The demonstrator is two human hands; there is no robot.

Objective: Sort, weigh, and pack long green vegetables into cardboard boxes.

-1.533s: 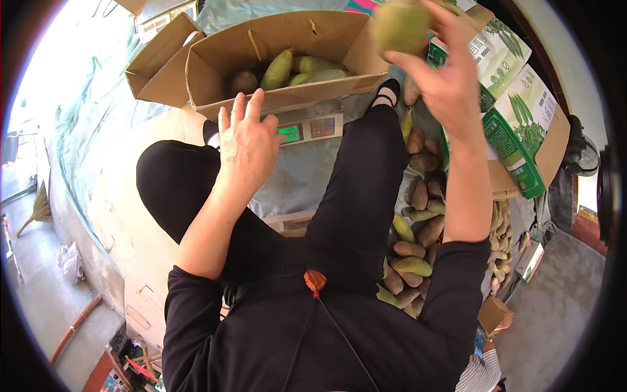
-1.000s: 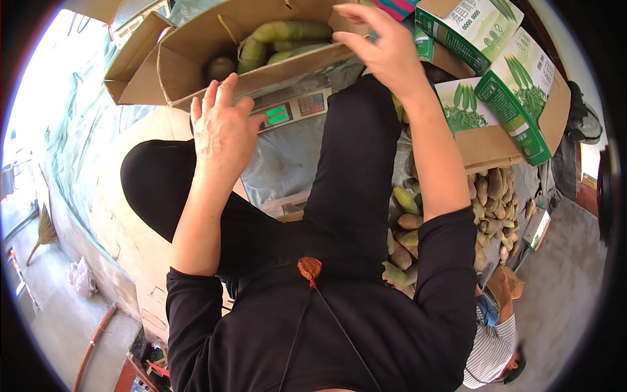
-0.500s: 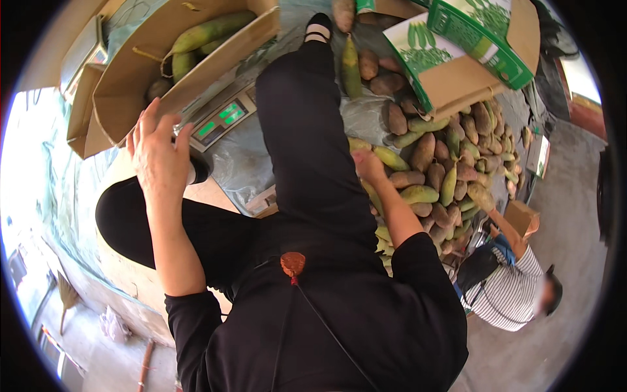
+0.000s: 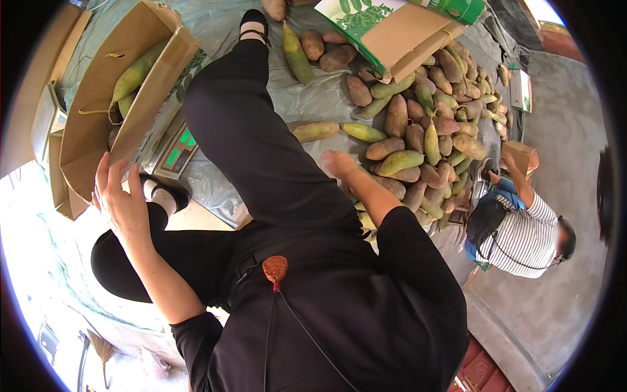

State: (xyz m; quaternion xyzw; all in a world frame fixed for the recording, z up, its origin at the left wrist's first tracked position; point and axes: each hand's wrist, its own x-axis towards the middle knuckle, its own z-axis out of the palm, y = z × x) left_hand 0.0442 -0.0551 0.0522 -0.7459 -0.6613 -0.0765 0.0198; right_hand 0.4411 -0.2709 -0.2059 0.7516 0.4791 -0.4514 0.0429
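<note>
My left hand (image 4: pixel 121 199), fingers spread and holding nothing, is at the near end of an open cardboard box (image 4: pixel 147 98). Whether it touches the cardboard I cannot tell. Inside the box lie long green root vegetables (image 4: pixel 134 75) and a piece of yellow cord. My right hand (image 4: pixel 339 163) reaches past my leg to the left edge of a large heap of green and reddish-brown root vegetables (image 4: pixel 395 117). Its fingers point down and are hidden, so what it holds, if anything, does not show. Closest to it are a yellow-green root (image 4: pixel 364 132) and several reddish ones.
A digital scale (image 4: pixel 175 153) with green lit figures sits beside the box. Green-and-white cartons (image 4: pixel 408 36) stand behind the heap. To the right, a person in a striped shirt (image 4: pixel 516 242) crouches near a small brown box (image 4: pixel 520 158). Plastic sheeting (image 4: pixel 297 101) covers the floor.
The whole view has shifted, and box and heap now appear farther left. My right hand has come slightly away from my leg. The other person's hand has drawn back from the heap.
</note>
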